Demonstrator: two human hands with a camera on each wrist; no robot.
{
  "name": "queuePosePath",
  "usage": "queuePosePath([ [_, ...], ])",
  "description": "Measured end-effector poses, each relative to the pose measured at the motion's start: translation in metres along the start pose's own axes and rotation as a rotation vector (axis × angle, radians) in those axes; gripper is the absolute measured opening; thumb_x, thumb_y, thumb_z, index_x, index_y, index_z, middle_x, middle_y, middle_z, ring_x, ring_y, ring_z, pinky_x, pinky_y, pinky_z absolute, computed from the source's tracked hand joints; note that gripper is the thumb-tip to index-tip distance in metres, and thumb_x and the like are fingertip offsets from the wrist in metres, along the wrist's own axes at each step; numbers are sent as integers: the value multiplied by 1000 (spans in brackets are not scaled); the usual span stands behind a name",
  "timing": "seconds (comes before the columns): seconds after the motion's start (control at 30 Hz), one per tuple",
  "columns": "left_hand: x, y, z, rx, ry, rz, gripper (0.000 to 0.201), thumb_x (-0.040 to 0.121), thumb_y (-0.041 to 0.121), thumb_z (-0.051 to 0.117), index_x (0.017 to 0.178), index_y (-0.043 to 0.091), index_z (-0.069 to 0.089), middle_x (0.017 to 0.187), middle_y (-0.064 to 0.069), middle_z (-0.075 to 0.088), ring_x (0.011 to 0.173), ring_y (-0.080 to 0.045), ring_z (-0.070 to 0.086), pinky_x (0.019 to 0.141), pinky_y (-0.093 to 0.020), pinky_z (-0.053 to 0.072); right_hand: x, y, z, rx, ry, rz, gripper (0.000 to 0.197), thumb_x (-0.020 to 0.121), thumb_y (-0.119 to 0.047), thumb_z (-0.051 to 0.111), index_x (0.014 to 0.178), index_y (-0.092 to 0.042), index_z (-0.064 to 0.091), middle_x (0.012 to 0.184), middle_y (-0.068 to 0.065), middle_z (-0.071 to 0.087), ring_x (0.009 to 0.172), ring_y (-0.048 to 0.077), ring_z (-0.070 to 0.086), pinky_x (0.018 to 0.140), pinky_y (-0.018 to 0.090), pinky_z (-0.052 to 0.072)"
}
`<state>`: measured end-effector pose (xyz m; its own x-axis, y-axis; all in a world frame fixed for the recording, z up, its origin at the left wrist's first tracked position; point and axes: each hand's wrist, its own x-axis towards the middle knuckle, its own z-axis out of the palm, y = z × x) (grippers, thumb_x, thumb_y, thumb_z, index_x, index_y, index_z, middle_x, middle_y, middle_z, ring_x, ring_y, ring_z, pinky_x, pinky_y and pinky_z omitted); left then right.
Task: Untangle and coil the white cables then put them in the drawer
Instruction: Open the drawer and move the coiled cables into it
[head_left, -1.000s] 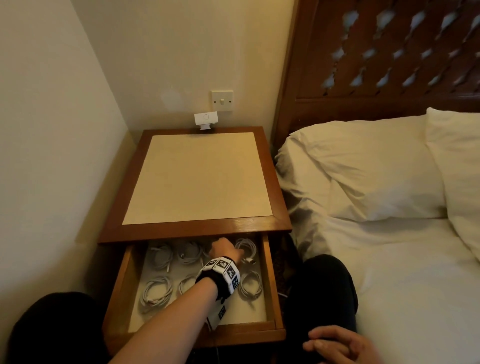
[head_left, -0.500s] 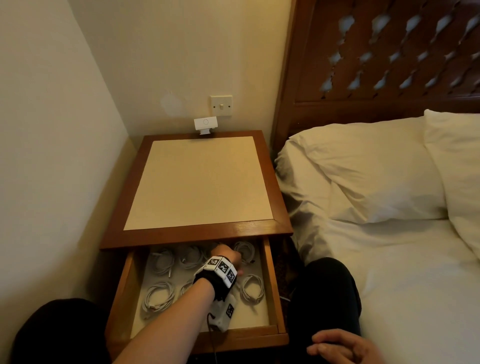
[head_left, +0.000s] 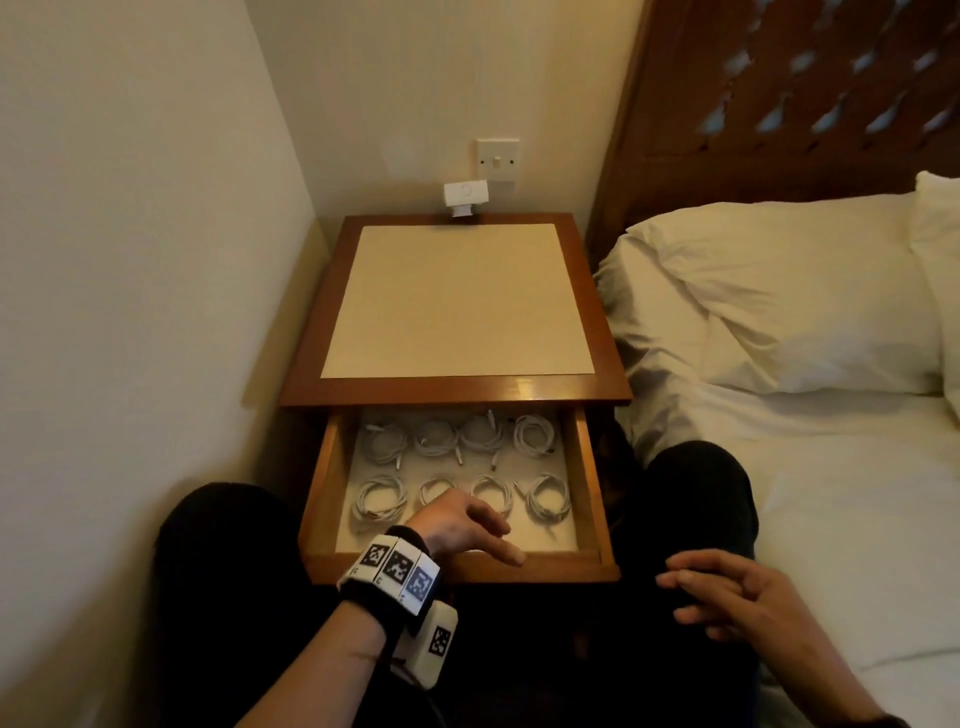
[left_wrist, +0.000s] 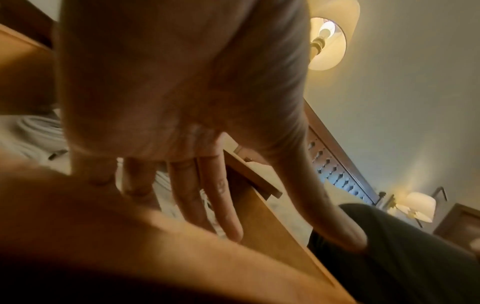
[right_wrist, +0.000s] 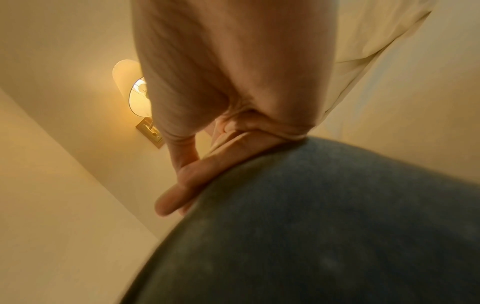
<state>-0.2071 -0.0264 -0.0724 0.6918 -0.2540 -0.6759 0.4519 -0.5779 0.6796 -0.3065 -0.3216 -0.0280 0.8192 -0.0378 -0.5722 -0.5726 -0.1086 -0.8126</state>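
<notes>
Left hand (head_left: 457, 525) empty, fingers (left_wrist: 221, 197) relaxed and spread, hovering over front edge of drawer (head_left: 589, 483), thumb above front rail. Drawer pulled out from nightstand (head_left: 306, 364), white liner inside. White cables (head_left: 379, 501) coiled, 8 coils in 2 rows of 4: back row under tabletop lip, front row near hand, 2nd front coil partly hidden by hand. Coils apart, none touching hand as far as visible. Right hand (head_left: 737, 597) empty, fingers loose, resting on dark-trousered thigh (right_wrist: 324, 226) beside bed (head_left: 831, 493).
</notes>
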Motion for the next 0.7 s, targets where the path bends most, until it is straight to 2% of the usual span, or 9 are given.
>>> queuePosePath([
  [0.07,-5,-6,7,58,-19,-15,49,57,21,93,101,18,73,107,9,68,96,-4,59,72,-16,45,-4,2,1,9,16,-20,15,93,-4,55,103,-4,67,91,9,77,60,12,69,51,18,47],
  [0.17,-9,-12,16,185,11,17,46,58,12,90,101,15,73,90,9,66,84,-4,59,67,-16,50,-7,4,3,-9,31,-39,16,94,-4,55,103,-3,67,90,8,77,61,12,70,52,18,47],
  [0.33,1,-9,18,320,127,66,31,53,10,90,80,22,79,81,7,74,76,-6,68,55,-16,53,-10,1,5,-3,30,-48,19,91,-7,60,108,0,67,91,9,77,62,13,71,51,18,48],
  [0.37,3,-7,18,343,135,72,31,54,11,90,80,23,79,80,8,74,75,-5,67,55,-16,53,-11,1,5,-3,16,-59,28,86,-15,70,108,0,67,90,9,77,62,14,71,51,18,49],
  [0.4,5,-6,18,366,145,82,32,54,13,90,82,23,79,81,9,74,77,-4,67,59,-18,55,-11,1,4,-2,3,-71,50,71,-31,84,107,-1,67,90,9,77,63,14,71,51,18,50],
  [0.43,7,-3,18,386,159,98,33,54,16,91,84,24,79,83,10,74,79,-4,66,65,-20,56,-10,3,3,-3,4,-88,79,46,-51,92,104,-3,68,90,9,77,63,15,71,50,18,51],
  [0.47,8,-1,17,401,174,116,34,54,18,91,85,24,79,84,10,74,82,-4,66,71,-23,57,-10,5,1,5,16,-92,101,23,-65,90,102,-5,69,91,10,77,64,15,72,50,17,52],
  [0.5,10,2,16,412,183,128,35,54,20,91,86,24,79,84,11,74,83,-4,65,75,-24,57,-10,5,0,20,19,-97,113,11,-71,85,101,-6,69,92,10,77,65,16,72,50,17,52],
  [0.7,26,18,-3,424,193,120,37,51,26,93,85,27,80,85,11,74,86,-6,66,81,-30,58,-12,6,-3,37,-23,-75,116,9,-70,86,104,-5,69,94,12,76,66,17,72,51,18,54],
])
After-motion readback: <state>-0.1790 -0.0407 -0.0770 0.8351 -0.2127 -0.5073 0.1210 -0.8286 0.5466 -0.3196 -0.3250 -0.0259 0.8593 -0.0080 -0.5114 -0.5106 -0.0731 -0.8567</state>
